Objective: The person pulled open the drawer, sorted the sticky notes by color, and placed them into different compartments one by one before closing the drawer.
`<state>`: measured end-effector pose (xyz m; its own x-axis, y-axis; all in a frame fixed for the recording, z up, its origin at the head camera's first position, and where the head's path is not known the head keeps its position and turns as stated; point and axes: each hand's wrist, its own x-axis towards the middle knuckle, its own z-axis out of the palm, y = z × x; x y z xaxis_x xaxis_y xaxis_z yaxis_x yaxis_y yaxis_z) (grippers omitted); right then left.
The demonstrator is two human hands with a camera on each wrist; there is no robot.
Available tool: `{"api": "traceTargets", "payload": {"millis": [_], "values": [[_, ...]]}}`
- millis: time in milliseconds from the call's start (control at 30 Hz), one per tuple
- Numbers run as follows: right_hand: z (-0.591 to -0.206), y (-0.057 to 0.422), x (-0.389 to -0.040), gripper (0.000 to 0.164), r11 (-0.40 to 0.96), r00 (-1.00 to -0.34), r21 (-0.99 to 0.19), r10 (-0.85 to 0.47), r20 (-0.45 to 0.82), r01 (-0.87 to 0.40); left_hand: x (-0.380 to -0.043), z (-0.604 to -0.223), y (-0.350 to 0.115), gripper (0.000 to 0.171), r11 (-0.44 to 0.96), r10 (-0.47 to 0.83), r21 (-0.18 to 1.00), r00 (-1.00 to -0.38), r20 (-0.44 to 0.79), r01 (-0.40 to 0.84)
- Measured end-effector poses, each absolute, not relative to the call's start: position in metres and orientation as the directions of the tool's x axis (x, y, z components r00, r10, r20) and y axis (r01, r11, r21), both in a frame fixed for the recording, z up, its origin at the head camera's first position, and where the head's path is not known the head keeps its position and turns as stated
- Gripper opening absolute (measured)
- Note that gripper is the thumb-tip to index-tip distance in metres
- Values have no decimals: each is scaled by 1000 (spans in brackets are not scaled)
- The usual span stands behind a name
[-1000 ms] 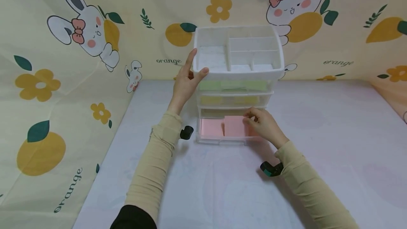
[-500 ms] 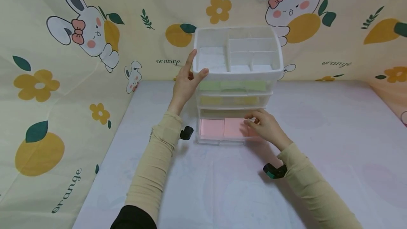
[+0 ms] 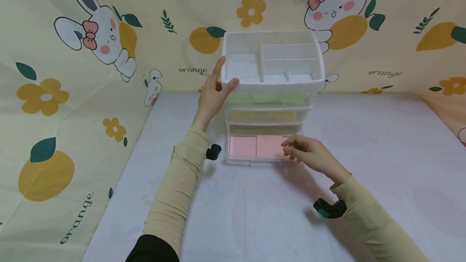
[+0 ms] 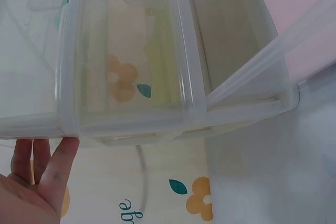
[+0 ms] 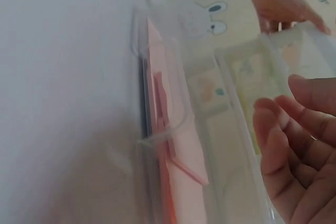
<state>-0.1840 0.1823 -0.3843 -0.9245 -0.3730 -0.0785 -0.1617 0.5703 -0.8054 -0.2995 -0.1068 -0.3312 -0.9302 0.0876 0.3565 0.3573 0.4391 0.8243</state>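
A white plastic drawer unit point(image 3: 274, 87) with a divided top tray stands against the backdrop. My left hand point(image 3: 211, 98) rests on its left side at the tray's front corner, fingers fairly straight. The bottom drawer point(image 3: 238, 161) is pulled out and holds pink sticky note pads point(image 3: 242, 146). In the right wrist view one pink pad point(image 5: 189, 170) lies slightly tilted over the others. My right hand point(image 3: 309, 153) hovers at the drawer's right end, fingers loosely bent and nothing between them; it hides that end in the head view.
Above, the clear closed drawers show green contents point(image 3: 240, 98) and yellow contents point(image 3: 242, 114). A pale cloth point(image 3: 247, 209) covers the table. The patterned backdrop point(image 3: 174, 51) rises right behind the unit. Each wrist carries a black camera mount point(image 3: 214, 152).
The pink pad in my right hand has gone down flat into the drawer and been let go. That hand has drawn back toward the lower right. My left hand has stayed put.
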Motion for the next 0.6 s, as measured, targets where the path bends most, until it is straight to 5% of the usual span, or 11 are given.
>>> {"api": "traceTargets", "payload": {"millis": [267, 600], "values": [[-389, 188, -168, 40, 359, -879, -929, -467, -97, -89, -302, -330, -106, 75, 428, 95, 822, -923, 373, 377], [-421, 181, -159, 49, 271, -791, -962, -580, -195, 38, -300, -331, -107, 71, 426, 93, 830, -930, 356, 361]]}}
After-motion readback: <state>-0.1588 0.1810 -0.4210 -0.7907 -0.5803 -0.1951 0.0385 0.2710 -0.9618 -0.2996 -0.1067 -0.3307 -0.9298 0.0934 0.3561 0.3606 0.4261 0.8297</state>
